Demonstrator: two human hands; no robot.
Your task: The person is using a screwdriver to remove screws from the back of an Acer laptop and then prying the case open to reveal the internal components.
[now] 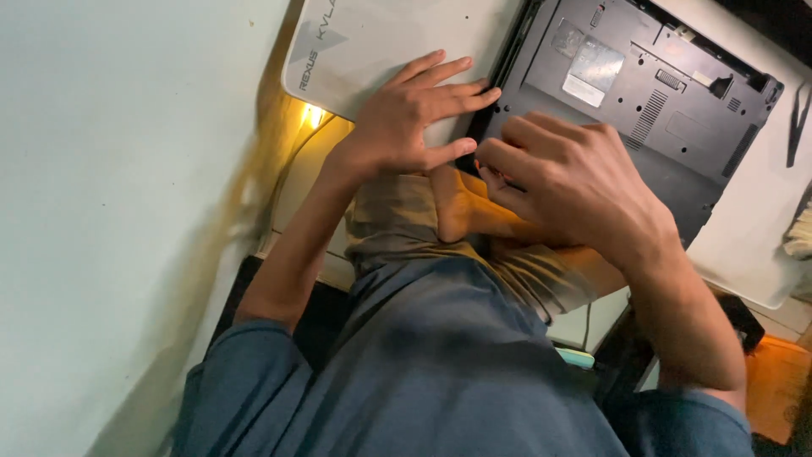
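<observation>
You are looking down at what seems to be a small electronics repair bench in a cramped room or home workshop. At about one o'clock a dark grey laptop [643, 93] lies upside down, its underside showing vents, screw holes and a silver sticker. It rests on a white worktop [753, 220] that runs off toward three o'clock. At eleven to twelve o'clock a flat white device casing [372, 42] lies beside the laptop. A pale painted wall [110, 195] fills the nine o'clock side, very close to the bench. A warm yellow light [315, 116] glows at ten o'clock, beneath the casing's edge. At two o'clock a thin dark tool [798, 118] lies at the frame's edge; its kind cannot be told.
</observation>
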